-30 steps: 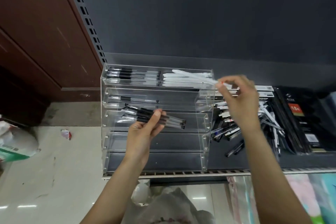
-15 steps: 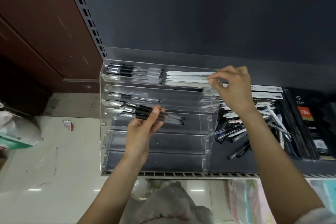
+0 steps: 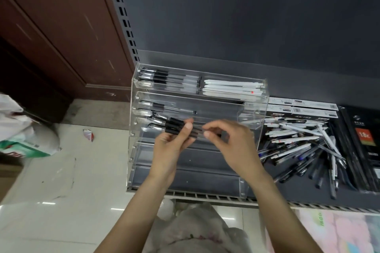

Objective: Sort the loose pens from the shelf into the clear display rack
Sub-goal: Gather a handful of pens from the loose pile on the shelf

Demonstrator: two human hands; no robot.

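A clear tiered display rack [image 3: 255, 109] stands on the dark shelf. Its top tier holds black-grip pens [image 3: 164, 78] on the left and white pens [image 3: 232, 88] on the right. A single black-grip pen [image 3: 164, 107] lies in the second tier. My left hand [image 3: 174, 144] grips a small bundle of black-grip pens [image 3: 172, 125] in front of the third tier. My right hand [image 3: 230, 141] is beside it, its fingertips pinching the right end of that bundle. A pile of loose pens [image 3: 304, 148] lies on the shelf right of the rack.
Flat dark packs [image 3: 364, 141] and white-labelled boxes [image 3: 304, 107] lie at the shelf's right end. The shelf's front edge [image 3: 205, 195] runs below the rack. A white plastic bag [image 3: 195, 230] sits under the shelf, and another bag [image 3: 24, 137] lies on the tiled floor at left.
My right hand left the white pens in the top tier's right compartment and came down left to the bundle in my left hand. The left hand stayed near the third tier.
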